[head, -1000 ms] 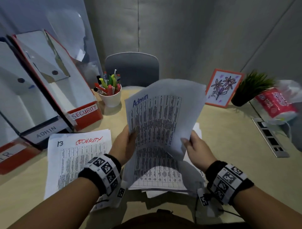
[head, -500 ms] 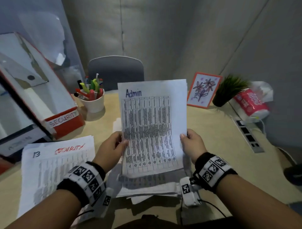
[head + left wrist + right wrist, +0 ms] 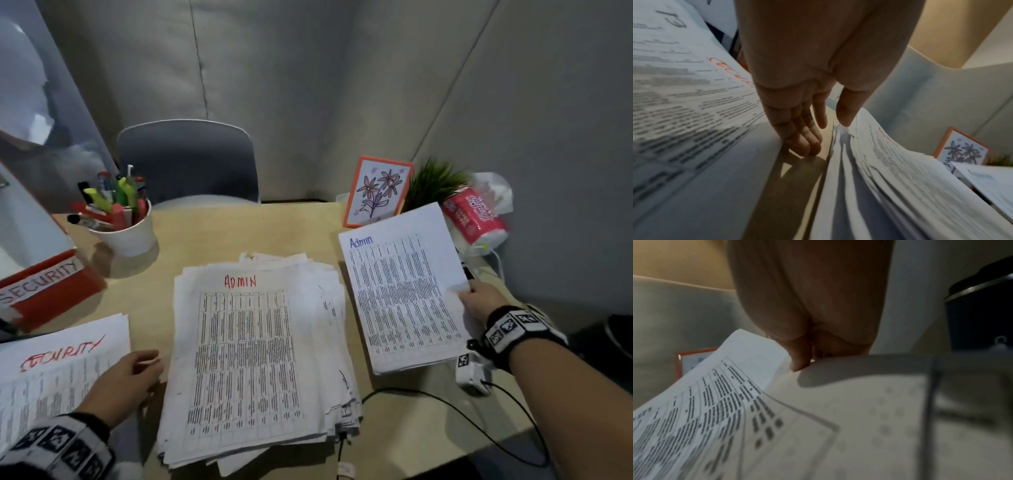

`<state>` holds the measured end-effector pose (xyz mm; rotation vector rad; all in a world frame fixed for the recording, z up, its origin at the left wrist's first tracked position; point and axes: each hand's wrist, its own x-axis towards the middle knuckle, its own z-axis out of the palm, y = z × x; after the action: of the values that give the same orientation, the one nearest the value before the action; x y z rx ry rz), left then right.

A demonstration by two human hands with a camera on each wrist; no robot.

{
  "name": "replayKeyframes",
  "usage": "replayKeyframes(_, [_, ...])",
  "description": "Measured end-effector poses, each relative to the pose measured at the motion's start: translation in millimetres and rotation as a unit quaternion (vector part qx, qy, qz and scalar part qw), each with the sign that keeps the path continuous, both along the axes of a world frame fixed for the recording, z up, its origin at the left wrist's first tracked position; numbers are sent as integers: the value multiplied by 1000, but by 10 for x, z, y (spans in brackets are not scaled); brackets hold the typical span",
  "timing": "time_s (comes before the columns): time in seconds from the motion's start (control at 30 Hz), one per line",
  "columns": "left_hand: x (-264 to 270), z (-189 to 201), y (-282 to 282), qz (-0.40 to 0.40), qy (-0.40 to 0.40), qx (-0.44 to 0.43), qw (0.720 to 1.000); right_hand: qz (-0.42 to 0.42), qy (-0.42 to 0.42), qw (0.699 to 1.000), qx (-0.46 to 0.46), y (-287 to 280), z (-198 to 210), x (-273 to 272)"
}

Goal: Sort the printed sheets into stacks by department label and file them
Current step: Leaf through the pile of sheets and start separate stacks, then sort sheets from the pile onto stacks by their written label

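The step in hand looks like laying off an Admin sheet [image 3: 400, 294]: the right hand [image 3: 479, 301] pinches its right edge and holds it over the table's right edge, just in front of the flower card [image 3: 378, 192]. The left hand [image 3: 126, 380], fingers relaxed and holding nothing, rests between the Security stack [image 3: 51, 370] at the left edge and the unsorted pile [image 3: 253, 359] in the middle, thumb at its edge. Next comes releasing the sheet and lifting the pile's top page, also marked Admin. Whether the sheet is down yet is unclear; the Security file box [image 3: 44, 284] is cut off.
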<state>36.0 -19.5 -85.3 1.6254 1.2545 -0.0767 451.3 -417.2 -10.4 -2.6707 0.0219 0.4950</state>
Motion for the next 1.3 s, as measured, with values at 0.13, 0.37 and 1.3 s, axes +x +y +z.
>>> replayKeyframes(0.13, [-73,-339,127,10,5,-44,999,5,23,998,-62,74,-182,100])
replayKeyframes(0.37, [-44,-353,129,22,5,-56,998,38,54,994,-87,410,-449,-15])
replayKeyframes(1.3, [61,60,-45,23,-4,36,999,264,173,948,-36,1635,-573,-1678])
